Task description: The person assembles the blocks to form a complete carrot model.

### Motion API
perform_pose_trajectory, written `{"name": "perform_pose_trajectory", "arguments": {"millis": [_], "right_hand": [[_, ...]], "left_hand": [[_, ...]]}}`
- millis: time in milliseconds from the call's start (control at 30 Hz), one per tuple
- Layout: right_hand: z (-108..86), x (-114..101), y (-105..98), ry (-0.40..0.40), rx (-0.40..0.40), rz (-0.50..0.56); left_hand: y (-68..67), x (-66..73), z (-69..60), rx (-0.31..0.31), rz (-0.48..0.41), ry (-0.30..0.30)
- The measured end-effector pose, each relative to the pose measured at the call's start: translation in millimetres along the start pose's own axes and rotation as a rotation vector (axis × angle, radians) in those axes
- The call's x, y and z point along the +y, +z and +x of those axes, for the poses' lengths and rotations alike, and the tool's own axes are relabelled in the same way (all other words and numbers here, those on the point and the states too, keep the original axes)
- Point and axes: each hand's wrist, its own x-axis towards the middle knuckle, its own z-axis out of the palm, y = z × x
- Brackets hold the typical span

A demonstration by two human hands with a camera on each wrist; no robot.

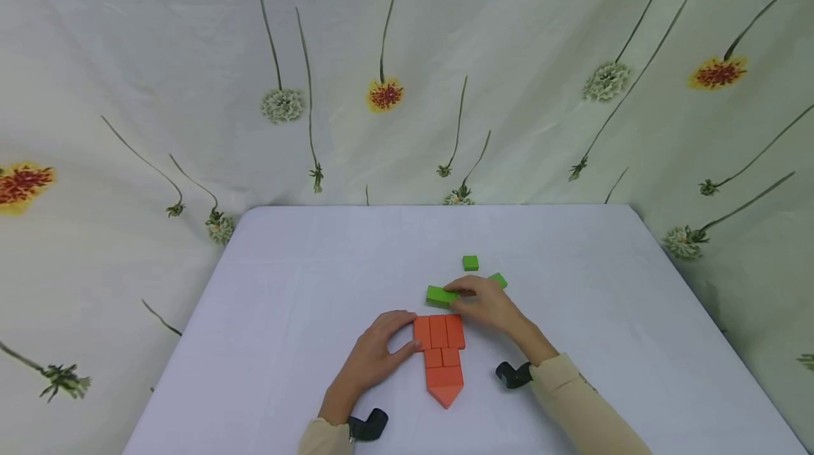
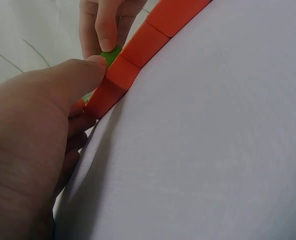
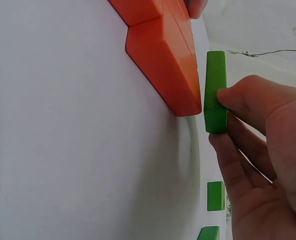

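Several orange blocks (image 1: pixel 435 376) lie edge to edge on the table, three side by side in the far row and a pointed one at the near end. My left hand (image 1: pixel 376 350) grips the far-left orange block (image 1: pixel 422 331), thumb at its near corner and fingers at its far end. Just beyond this row, my right hand (image 1: pixel 488 304) pinches a long green block (image 3: pixel 216 80) between thumb and fingers. In the right wrist view a narrow gap separates the green block from the orange corner. The left wrist view shows both hands close together.
A small green block (image 1: pixel 470 263) lies farther back, and another green block (image 1: pixel 499 280) is partly hidden behind my right hand. A white cloth covers the table (image 1: pixel 305 264). Behind its far edge hangs a flower-printed curtain (image 1: pixel 521 87).
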Motion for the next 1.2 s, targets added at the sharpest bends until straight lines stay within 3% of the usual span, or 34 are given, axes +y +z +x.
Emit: {"name": "perform_pose_trajectory", "arguments": {"millis": [167, 367, 1000, 1200], "right_hand": [[0.0, 0.3, 0.7, -0.059, -0.075, 0.008], [1.6, 1.9, 3.9, -0.068, -0.118, 0.005], [0.6, 0.6, 4.5, -0.083, -0.143, 0.020], [-3.8, 0.0, -2.9, -0.028, -0.089, -0.008]], "left_hand": [[0.5, -1.4, -1.0, -0.004, -0.007, -0.001], [2.2, -3.4, -1.0, 0.001, -0.012, 0.004], [0.8, -1.1, -0.4, -0.003, -0.016, -0.010], [0.1, 0.4, -0.6, -0.005, -0.016, -0.017]]}}
